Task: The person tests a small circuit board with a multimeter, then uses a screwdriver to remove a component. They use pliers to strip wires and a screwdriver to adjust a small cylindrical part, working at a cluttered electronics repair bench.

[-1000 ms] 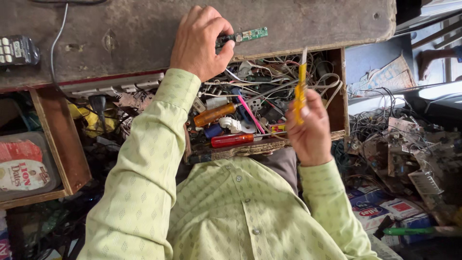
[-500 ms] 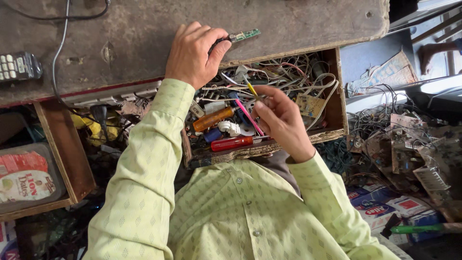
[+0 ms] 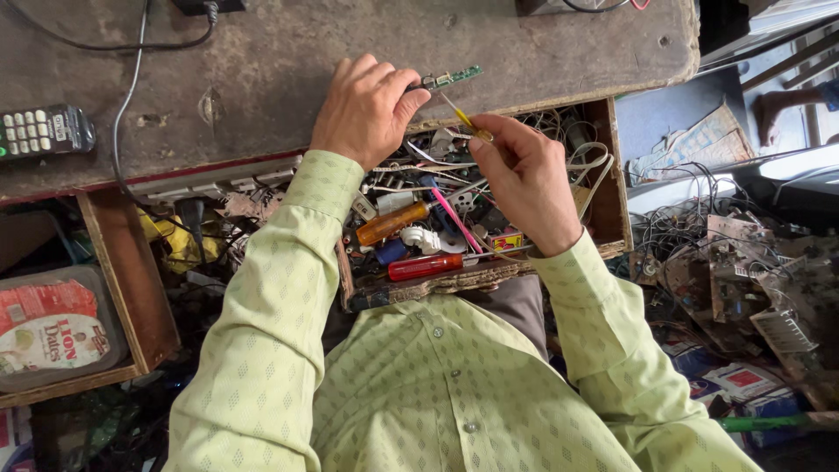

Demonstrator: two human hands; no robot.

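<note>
Open wooden drawer (image 3: 616, 188) of screwdrivers (image 3: 426, 267), wires (image 3: 587, 159).

The left hand (image 3: 365, 109) is resting palm down, fingers curled, thumb and forefinger pinching together at the tips. The right hand (image 3: 523, 179) is hovering just beside it, fingers closing in a pinch grip. Both forearms are extending forward, elbows bent.

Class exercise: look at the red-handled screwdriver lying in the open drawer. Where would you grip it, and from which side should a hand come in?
Grip the red-handled screwdriver by its thick red handle, probably coming from above. It lies flat, roughly parallel to the front edge of the drawer, on top of the clutter, so its upper side is exposed. The right hand, holding a thin yellow tool, is nearer than the left hand.
</note>
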